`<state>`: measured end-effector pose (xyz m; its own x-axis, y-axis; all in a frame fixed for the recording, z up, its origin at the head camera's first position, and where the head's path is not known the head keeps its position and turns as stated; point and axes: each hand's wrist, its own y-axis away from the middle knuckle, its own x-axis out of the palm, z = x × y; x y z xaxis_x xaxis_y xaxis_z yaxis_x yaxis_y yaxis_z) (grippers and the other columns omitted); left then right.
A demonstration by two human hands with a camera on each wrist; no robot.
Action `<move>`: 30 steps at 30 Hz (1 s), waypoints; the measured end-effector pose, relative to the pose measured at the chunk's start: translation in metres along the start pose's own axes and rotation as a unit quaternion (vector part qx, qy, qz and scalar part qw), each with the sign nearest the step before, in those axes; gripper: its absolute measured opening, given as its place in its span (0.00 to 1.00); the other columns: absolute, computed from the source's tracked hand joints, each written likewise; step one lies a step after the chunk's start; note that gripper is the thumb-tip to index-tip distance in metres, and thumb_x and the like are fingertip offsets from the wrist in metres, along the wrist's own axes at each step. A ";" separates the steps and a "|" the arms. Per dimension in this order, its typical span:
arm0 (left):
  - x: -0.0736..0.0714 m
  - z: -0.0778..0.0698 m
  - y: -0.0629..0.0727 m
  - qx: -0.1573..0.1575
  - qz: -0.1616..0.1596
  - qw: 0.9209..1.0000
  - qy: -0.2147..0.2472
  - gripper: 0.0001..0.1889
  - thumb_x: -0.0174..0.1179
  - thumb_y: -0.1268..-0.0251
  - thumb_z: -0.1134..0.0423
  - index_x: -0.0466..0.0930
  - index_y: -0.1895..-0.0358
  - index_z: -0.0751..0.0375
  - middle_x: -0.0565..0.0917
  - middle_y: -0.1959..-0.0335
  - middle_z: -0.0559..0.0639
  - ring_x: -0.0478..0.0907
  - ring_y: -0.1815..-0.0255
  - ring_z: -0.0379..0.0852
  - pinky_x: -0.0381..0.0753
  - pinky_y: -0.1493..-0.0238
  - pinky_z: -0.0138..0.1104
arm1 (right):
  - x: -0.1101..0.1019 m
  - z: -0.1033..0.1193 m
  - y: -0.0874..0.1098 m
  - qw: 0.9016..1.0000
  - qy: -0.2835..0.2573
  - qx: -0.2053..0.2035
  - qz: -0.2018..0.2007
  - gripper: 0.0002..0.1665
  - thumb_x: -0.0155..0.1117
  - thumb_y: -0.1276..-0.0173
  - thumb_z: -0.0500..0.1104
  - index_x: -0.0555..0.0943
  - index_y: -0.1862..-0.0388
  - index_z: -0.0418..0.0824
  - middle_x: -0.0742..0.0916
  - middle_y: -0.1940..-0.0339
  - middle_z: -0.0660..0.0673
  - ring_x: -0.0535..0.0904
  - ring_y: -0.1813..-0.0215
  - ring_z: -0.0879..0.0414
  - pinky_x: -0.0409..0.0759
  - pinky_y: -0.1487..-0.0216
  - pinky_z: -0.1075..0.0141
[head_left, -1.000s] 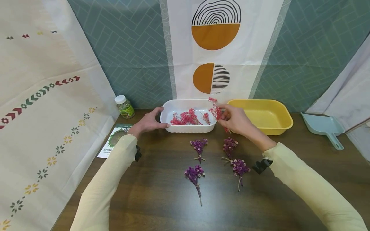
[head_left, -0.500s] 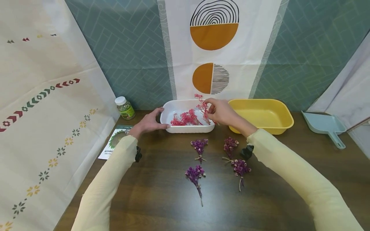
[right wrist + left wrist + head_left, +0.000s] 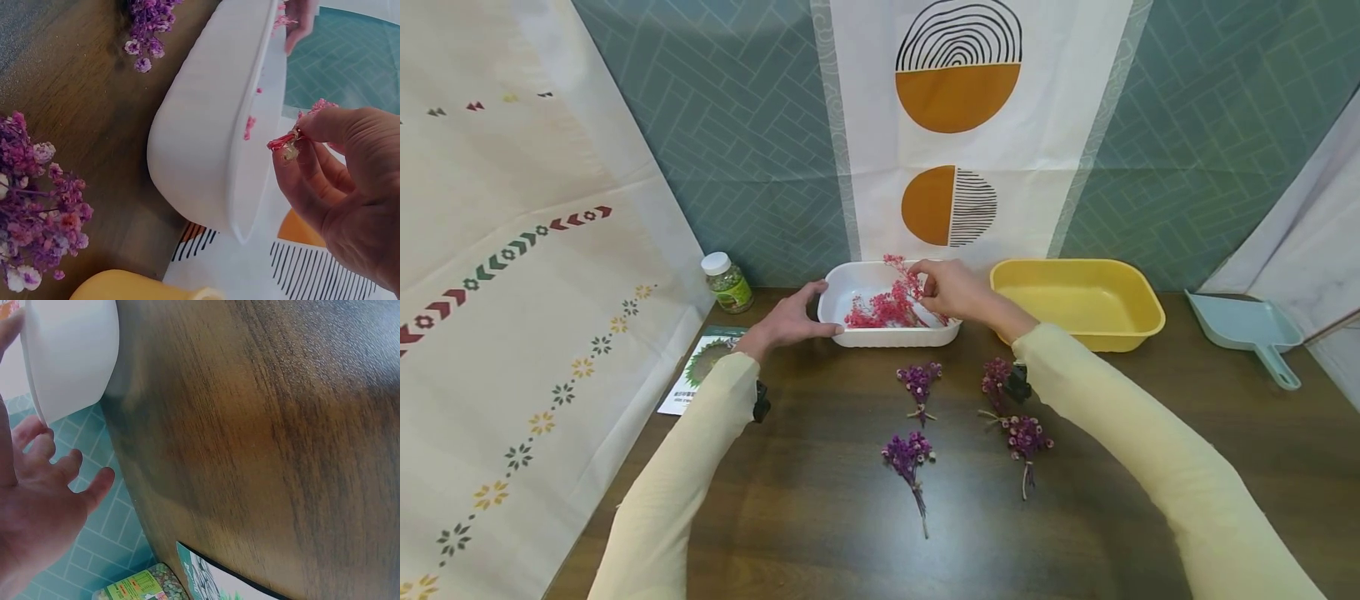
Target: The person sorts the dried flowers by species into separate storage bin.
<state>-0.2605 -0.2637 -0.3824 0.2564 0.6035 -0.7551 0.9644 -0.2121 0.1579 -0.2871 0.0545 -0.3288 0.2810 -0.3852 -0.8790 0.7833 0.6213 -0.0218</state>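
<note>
At the far left, the jar (image 3: 730,287) stands near the left end of the white tub, and a picture packet (image 3: 677,385) lies partly behind the left sleeve (image 3: 688,467); a careless swing of that forearm could drag the packet. The left hand (image 3: 790,319) is spread across the tub's end, thumb and fingertips on the rim, its remaining fingers loosely bent. That hold looks light, so a knock from the right side might slide the white tub (image 3: 895,337) on the bench (image 3: 820,500).

Red flowers (image 3: 887,308) lie in the tub. Over its right part, the right hand (image 3: 958,292) pinches a red sprig (image 3: 284,144) by the stems between thumb and finger, the other fingers bent. Its head overlaps the lying flowers in the head view; touching I cannot tell. Squeezing or pushing could snap brittle stems, and tangled branches could shed bits.

Below, four purple bunches (image 3: 919,383) lie on the bench. The right wrist's black camera (image 3: 1017,383) partly covers one in the head view, so lowering the forearm could crush it. Farther right, the yellow tub (image 3: 1082,308) sits just behind the right wrist, where a backward elbow or wrist might bump it.
</note>
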 end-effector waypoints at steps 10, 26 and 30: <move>0.000 0.000 0.000 0.001 -0.002 1.000 -0.002 0.50 0.73 0.46 0.46 0.54 0.23 0.53 0.59 0.23 0.60 0.59 0.27 0.60 0.63 0.32 0.59 | 0.016 -0.003 -0.015 0.998 0.040 -0.049 -0.005 0.30 0.69 0.36 0.33 0.75 0.34 0.36 0.86 0.65 0.42 0.81 0.64 0.50 0.83 0.58 0.58; 0.002 0.000 -0.002 -0.001 -0.008 1.000 -0.005 0.51 0.73 0.48 0.45 0.55 0.23 0.53 0.60 0.24 0.60 0.59 0.27 0.60 0.63 0.32 0.59 | 0.027 -0.007 -0.022 0.997 0.056 -0.051 0.021 0.30 0.71 0.37 0.34 0.76 0.35 0.35 0.86 0.68 0.44 0.80 0.68 0.53 0.81 0.63 0.61; 0.001 0.001 -0.001 -0.002 -0.006 1.000 -0.004 0.51 0.73 0.48 0.45 0.55 0.22 0.53 0.60 0.23 0.60 0.59 0.26 0.60 0.63 0.32 0.60 | 0.027 -0.008 -0.023 0.997 0.051 -0.044 0.031 0.31 0.68 0.36 0.32 0.75 0.33 0.35 0.85 0.67 0.42 0.79 0.65 0.50 0.82 0.60 0.60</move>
<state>-0.2614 -0.2633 -0.3841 0.2450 0.5999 -0.7617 0.9675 -0.2016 0.1524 -0.3021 0.0349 -0.3561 0.2659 -0.2745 -0.9241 0.7124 0.7018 -0.0035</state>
